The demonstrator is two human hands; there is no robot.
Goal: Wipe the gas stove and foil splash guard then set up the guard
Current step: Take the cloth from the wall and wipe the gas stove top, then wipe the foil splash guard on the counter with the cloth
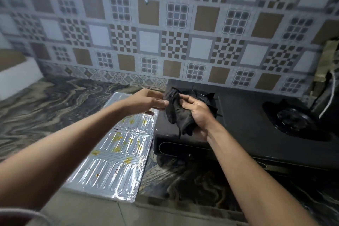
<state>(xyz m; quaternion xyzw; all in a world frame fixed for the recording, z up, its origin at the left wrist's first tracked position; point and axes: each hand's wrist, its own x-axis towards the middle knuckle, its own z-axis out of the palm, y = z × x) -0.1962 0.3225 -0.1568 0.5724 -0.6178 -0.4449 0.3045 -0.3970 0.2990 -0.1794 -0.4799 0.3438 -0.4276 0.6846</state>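
Note:
A black two-burner gas stove [244, 121] stands on the marbled counter at the right. Left of it, a silver foil splash guard [117, 161] lies flat on the counter, folded open, with yellow and brown stains on its ribbed panels. Both hands hold a bunched black cloth [177, 115] in the air above the stove's left burner. My right hand [197, 113] grips the cloth's body from the right. My left hand [148, 101] pinches its upper edge from the left. The left burner is mostly hidden behind the cloth and hands.
The right burner [293, 119] sits near a white cord [330, 93] and a dark object at the far right. A patterned tile wall [165, 33] rises behind the counter [45, 101]. A white ledge [16, 77] stands at the far left.

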